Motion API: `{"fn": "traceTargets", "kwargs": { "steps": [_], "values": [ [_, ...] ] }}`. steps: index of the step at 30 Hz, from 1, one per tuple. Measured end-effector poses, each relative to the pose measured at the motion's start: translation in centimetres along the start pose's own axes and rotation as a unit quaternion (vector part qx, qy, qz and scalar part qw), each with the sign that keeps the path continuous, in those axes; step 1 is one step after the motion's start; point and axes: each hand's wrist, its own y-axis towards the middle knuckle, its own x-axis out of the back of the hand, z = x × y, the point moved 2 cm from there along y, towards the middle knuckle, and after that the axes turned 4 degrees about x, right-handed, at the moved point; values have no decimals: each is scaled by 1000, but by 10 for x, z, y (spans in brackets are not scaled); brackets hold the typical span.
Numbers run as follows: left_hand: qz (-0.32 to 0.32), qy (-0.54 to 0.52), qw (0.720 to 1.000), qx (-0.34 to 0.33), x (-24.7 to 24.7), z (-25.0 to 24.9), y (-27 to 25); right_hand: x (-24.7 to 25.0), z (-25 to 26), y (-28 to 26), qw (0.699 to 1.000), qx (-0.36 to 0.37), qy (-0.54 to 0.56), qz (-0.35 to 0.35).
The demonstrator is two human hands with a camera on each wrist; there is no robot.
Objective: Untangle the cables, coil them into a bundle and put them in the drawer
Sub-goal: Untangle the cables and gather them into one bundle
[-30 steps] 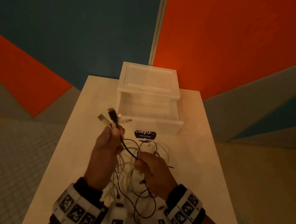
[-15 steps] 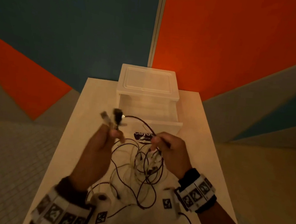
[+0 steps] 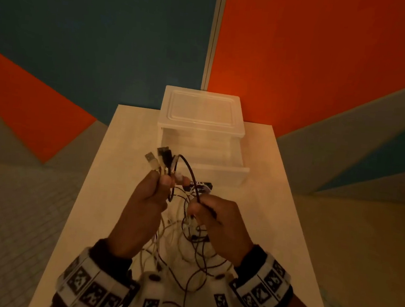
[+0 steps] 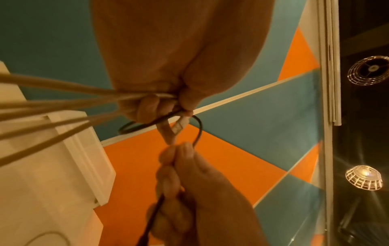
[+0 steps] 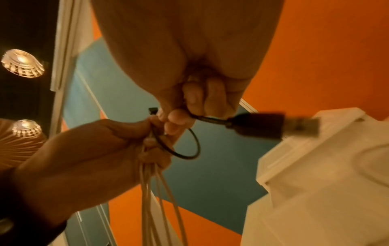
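Observation:
My left hand (image 3: 166,182) is raised over the table and grips a bunch of cable ends, white and black plugs (image 3: 162,158) sticking up above the fist. A black cable (image 3: 189,172) arcs from that bunch to my right hand (image 3: 196,203), which pinches it close beside the left. In the right wrist view the right hand's fingers (image 5: 195,99) pinch this cable just behind a black USB plug (image 5: 263,124). The left hand's fingers (image 4: 147,106) curl round white cables (image 4: 52,99). The loose tangle (image 3: 182,245) hangs between my wrists. The white drawer unit (image 3: 202,118) stands behind, its drawer (image 3: 219,173) pulled out.
The light wooden table (image 3: 277,210) is narrow, with tiled floor beyond both side edges. A dark label (image 3: 204,185) lies on the table before the drawer front. An orange and teal wall rises right behind the drawer unit.
The right hand rose out of the tangle pulling the black cable up toward the drawer, then came back close to the left hand. The cable now forms a tighter arc.

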Motion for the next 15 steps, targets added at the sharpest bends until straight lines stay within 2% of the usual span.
{"fn": "traceTargets", "kwargs": {
  "steps": [3, 6, 10, 12, 15],
  "values": [
    [29, -31, 999, 27, -10, -1, -5, -4, 6, 9, 997, 50, -58, -1],
    [52, -60, 997, 19, -19, -5, -7, -8, 0, 11, 997, 41, -59, 0],
    [-9, -74, 997, 14, -9, -6, -3, -3, -12, 4, 994, 22, -104, 23],
    [-13, -90, 996, 3, -3, -5, -2, -3, -25, 0, 991, 5, -126, 41],
    [-13, -101, 995, -4, 6, -4, -2, -3, -39, -5, 998, -43, -32, 44]
  ]
}}
